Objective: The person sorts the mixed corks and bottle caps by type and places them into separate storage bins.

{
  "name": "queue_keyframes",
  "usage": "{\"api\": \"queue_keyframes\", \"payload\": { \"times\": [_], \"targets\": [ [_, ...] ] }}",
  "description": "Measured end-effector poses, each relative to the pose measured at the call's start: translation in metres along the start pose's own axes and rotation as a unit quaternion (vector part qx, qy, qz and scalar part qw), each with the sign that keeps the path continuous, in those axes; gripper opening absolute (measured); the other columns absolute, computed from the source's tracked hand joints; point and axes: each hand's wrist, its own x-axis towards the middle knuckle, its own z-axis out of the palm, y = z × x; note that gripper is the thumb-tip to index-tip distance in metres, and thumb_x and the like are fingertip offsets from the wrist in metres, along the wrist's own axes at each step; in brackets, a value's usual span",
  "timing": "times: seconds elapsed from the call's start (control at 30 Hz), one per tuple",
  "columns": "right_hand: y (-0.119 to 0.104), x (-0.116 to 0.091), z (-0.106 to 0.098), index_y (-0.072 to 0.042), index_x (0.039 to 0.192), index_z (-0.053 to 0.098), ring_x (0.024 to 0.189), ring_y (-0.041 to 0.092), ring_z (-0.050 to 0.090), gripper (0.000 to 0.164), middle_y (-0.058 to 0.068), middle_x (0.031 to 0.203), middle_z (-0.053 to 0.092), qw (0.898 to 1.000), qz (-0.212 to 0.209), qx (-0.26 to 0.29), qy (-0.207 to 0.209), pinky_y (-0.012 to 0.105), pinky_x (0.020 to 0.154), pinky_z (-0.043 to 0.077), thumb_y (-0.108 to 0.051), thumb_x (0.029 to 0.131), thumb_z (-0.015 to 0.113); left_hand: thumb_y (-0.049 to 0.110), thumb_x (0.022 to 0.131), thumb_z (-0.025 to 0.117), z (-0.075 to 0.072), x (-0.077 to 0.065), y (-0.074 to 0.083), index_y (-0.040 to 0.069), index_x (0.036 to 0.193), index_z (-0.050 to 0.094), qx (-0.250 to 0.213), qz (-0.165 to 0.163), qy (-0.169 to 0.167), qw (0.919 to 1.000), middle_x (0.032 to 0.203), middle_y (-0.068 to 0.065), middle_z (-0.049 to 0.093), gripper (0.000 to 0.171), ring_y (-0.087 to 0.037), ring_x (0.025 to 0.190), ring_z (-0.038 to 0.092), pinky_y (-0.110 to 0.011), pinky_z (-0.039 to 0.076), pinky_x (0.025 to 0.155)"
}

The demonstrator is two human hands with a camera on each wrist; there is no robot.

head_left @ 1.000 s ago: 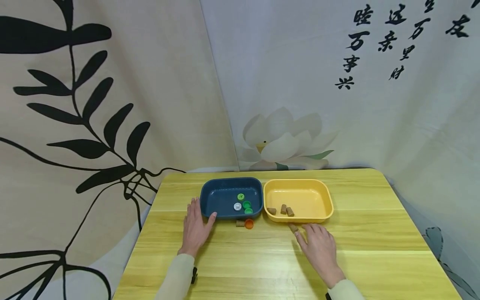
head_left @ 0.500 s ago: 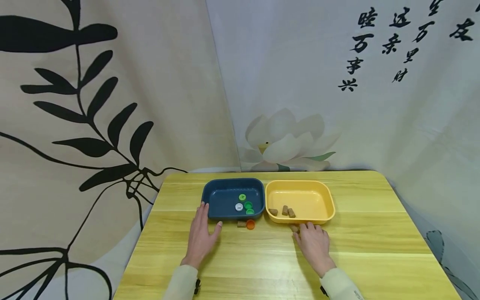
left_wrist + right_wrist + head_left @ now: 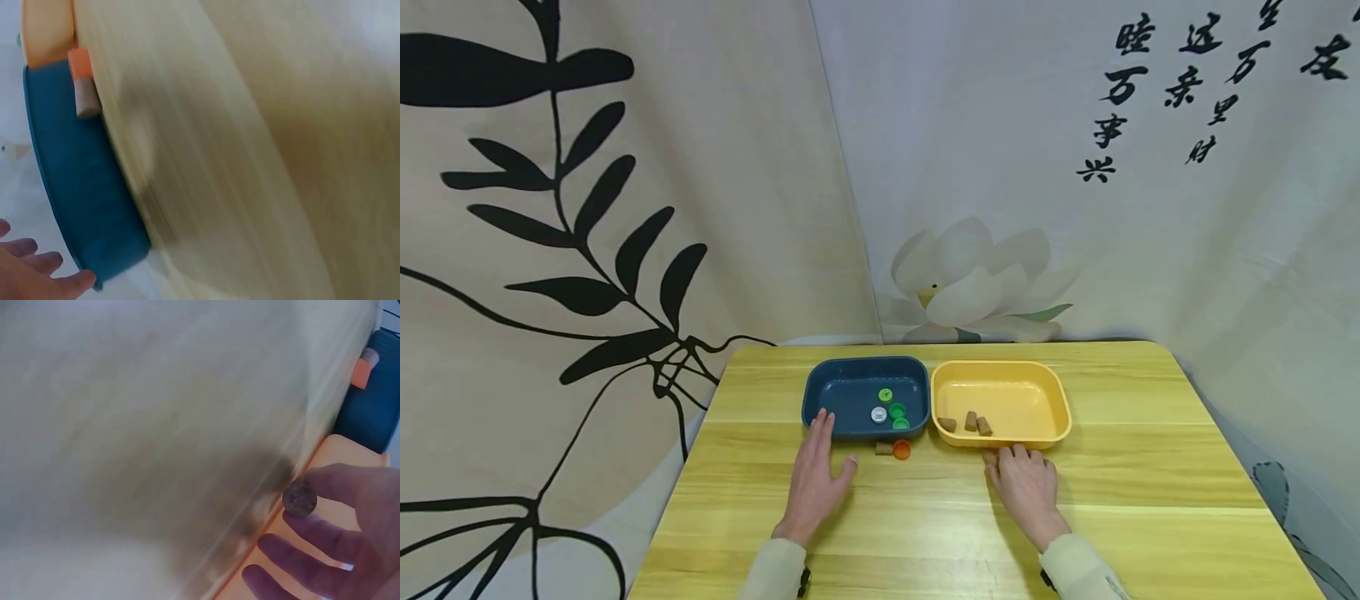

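Note:
My right hand (image 3: 1026,492) is at the front edge of the yellow tray (image 3: 1018,396). In the right wrist view its thumb and a finger pinch a brown cork (image 3: 300,498), seen end-on. My left hand (image 3: 816,479) lies at the front left of the blue tray (image 3: 842,390), fingers straight, thumb spread, holding nothing. Whether its fingertips touch the tray, I cannot tell. In front of the blue tray, another cork (image 3: 883,448) lies beside an orange bottle cap (image 3: 902,450).
Inside the blue tray are a white cap (image 3: 878,414) and several green caps (image 3: 897,411). Several corks (image 3: 972,421) lie in the yellow tray's front left. Both trays stand side by side on a wooden table (image 3: 925,533), with a printed cloth (image 3: 737,167) hanging behind.
My left hand has slid right along the blue tray's front left side. My right hand has moved slightly left and its fingers have closed on the cork before the yellow tray.

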Motion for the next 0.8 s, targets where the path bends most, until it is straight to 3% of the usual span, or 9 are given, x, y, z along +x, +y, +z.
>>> {"api": "queue_keyframes", "payload": {
  "times": [0.17, 0.33, 0.47, 0.6, 0.8],
  "targets": [
    [0.001, -0.007, -0.008, -0.010, 0.083, 0.067, 0.070, 0.032, 0.062, 0.026, 0.007, 0.083, 0.066, 1.000, -0.004, 0.012, 0.007, 0.052, 0.061, 0.055, -0.027, 0.084, 0.087, 0.035, 0.097, 0.068, 0.015, -0.002, 0.017, 0.005, 0.162, 0.032, 0.020, 0.033, -0.038, 0.9985, 0.171, -0.012, 0.023, 0.080, -0.036, 0.155, 0.025, -0.061, 0.028, 0.119],
    [0.001, -0.012, -0.019, -0.013, 0.089, 0.071, 0.078, 0.032, 0.067, 0.021, 0.006, 0.089, 0.069, 1.000, -0.011, 0.025, 0.008, 0.052, 0.066, 0.057, -0.026, 0.084, 0.087, 0.044, 0.096, 0.064, 0.034, 0.001, 0.041, 0.007, 0.162, 0.033, 0.049, 0.091, -0.067, 0.9924, 0.171, -0.011, 0.024, 0.081, -0.035, 0.155, 0.024, -0.063, 0.028, 0.119],
    [0.001, -0.013, -0.031, -0.012, 0.094, 0.073, 0.090, 0.036, 0.070, 0.022, 0.008, 0.097, 0.072, 0.999, -0.016, 0.045, 0.010, 0.055, 0.076, 0.058, -0.026, 0.085, 0.086, 0.051, 0.097, 0.060, 0.049, 0.007, 0.061, 0.008, 0.162, 0.034, 0.095, 0.128, -0.102, 0.9819, 0.172, -0.009, 0.021, 0.082, -0.038, 0.155, 0.024, -0.069, 0.025, 0.117],
    [0.002, -0.010, -0.044, -0.009, 0.099, 0.074, 0.098, 0.038, 0.070, 0.026, 0.012, 0.103, 0.073, 0.997, -0.033, 0.059, 0.024, 0.058, 0.084, 0.056, -0.026, 0.085, 0.086, 0.060, 0.099, 0.054, 0.062, 0.010, 0.076, 0.013, 0.163, 0.034, 0.161, 0.135, -0.142, 0.9672, 0.173, -0.004, 0.016, 0.082, -0.036, 0.157, 0.019, -0.073, 0.022, 0.115],
    [0.009, -0.003, -0.052, -0.006, 0.101, 0.073, 0.098, 0.041, 0.070, 0.029, 0.017, 0.109, 0.073, 0.993, -0.066, 0.066, 0.079, 0.058, 0.082, 0.058, -0.025, 0.084, 0.087, 0.066, 0.098, 0.050, 0.077, 0.011, 0.090, 0.018, 0.163, 0.036, 0.221, 0.146, -0.150, 0.9526, 0.173, 0.000, 0.017, 0.082, -0.032, 0.158, 0.013, -0.075, 0.017, 0.115]
  ]
}}
